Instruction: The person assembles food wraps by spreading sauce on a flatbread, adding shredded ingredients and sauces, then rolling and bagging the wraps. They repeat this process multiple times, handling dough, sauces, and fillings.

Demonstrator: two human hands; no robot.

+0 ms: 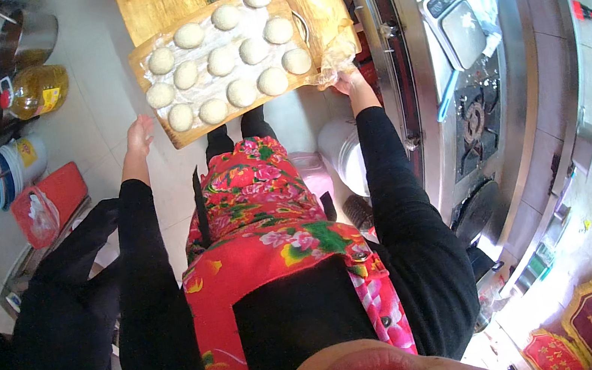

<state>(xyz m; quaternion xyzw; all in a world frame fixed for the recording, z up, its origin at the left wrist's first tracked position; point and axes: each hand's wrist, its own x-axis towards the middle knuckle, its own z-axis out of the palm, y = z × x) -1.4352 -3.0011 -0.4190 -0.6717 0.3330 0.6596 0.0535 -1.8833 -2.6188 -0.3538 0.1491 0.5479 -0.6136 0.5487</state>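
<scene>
Board (175, 132) with dough balls (222, 62) on plastic sheet | lies on wooden worktop (157, 4) | right hand (346, 79) pinches plastic (336, 58) at board's right corner | left hand (138, 136) open, empty, just beside board's left edge

Right hand (347, 81) fingers partly hidden behind crumpled plastic film (336, 58), grip unclear. Wooden table (156, 0) cut off by top edge. Bucket (344, 152) half hidden behind right sleeve.

Dough rounds (222, 61) on wooden board (176, 136): thirteen. Oil bottle (33, 92): one. Bucket (12, 170): one. Scale (456, 22): one.
</scene>
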